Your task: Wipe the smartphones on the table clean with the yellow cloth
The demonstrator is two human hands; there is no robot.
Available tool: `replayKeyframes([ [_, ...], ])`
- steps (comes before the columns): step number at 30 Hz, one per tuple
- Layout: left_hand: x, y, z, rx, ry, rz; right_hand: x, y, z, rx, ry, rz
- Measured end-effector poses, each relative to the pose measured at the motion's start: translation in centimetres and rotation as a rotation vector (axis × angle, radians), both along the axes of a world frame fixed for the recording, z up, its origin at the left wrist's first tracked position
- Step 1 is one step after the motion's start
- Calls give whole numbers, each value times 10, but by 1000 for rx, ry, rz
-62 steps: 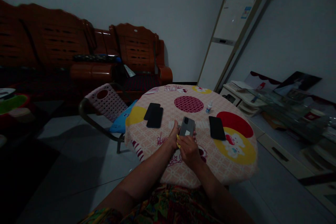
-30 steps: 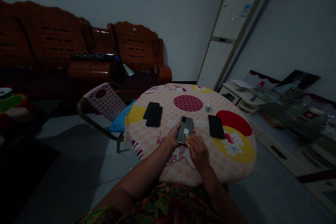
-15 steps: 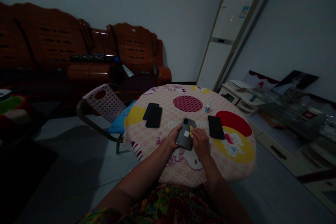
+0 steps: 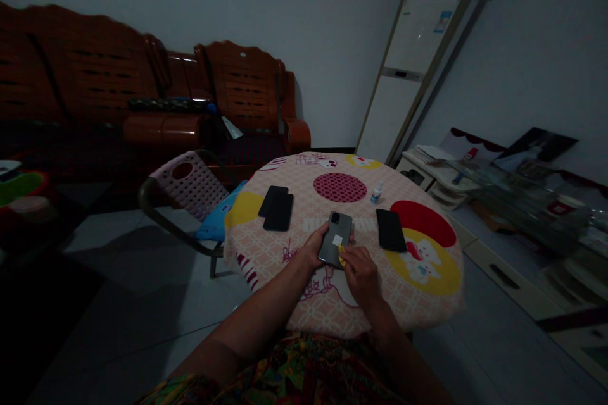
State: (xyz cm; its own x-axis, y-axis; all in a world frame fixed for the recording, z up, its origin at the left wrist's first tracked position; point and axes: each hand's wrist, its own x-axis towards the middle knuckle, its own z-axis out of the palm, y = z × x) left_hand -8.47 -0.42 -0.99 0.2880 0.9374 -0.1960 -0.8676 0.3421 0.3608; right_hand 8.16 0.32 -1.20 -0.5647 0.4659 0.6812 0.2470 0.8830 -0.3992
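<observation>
Grey phone held over a round table, yellow scrap worked against its back.

Round table under a pink patterned cloth with red and yellow discs point(image 4: 285, 247); on it a pair of stacked black phones point(image 4: 276, 208) to the left, a single black phone point(image 4: 390, 230) to the right, a small white bottle point(image 4: 377, 192) farther back. Left hand point(image 4: 313, 248) clamped around the edge of the slim grey phone point(image 4: 336, 237), camera side up, just above the cloth. Right hand point(image 4: 361, 272) pinched shut on a small yellow scrap point(image 4: 341, 253), now down at the phone's near end, lower than half a second ago beside the white sticker point(image 4: 337, 240); looks like repeated wiping strokes along the back.
</observation>
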Motion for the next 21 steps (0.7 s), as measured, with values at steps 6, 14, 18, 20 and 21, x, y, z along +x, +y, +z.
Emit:
replayKeyframes([
  [6, -1, 3, 0, -107, 56, 76, -11, 18, 2, -2, -12, -82],
  [14, 1, 3, 0, -20, -12, 27, -10, -9, 3, 95, -74, 23],
  [18, 3, 3, 3, -73, 35, 43, -16, -2, 4, 106, -117, 32],
  [20, 3, 2, 5, -120, 51, 40, -21, 6, 6, 95, -133, 13],
  [21, 3, 2, 6, -142, 60, 45, -23, 10, 8, 87, -132, -4],
])
